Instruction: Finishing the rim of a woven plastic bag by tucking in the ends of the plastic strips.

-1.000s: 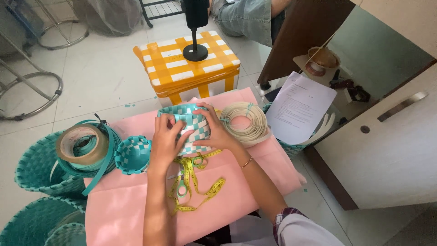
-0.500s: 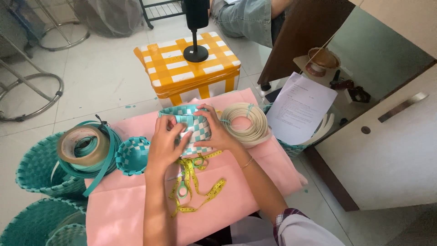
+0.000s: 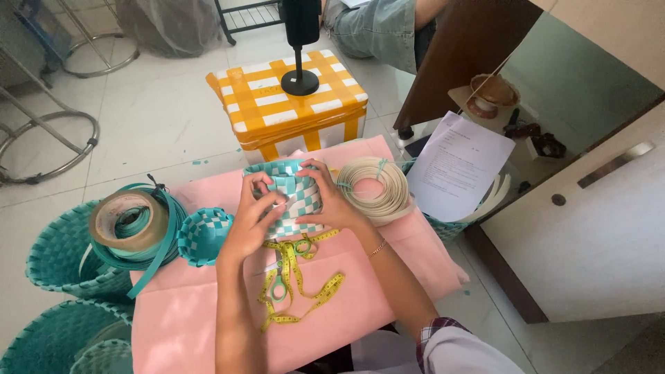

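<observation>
Both hands clasp a teal-and-white woven basket near the far edge of the pink surface: left hand closed on its near-left side, right hand closed on its right. Scissors and a yellow tape measure lie just below; a cream strip coil sits just right.

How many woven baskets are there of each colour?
Teal-and-white check: 2, the one in both hands and a small one beside it.
Plain teal: 3, one at the left, one at the bottom left, one under the paper.
Orange-and-white check: 1, the box behind the table.
Total: 6
</observation>
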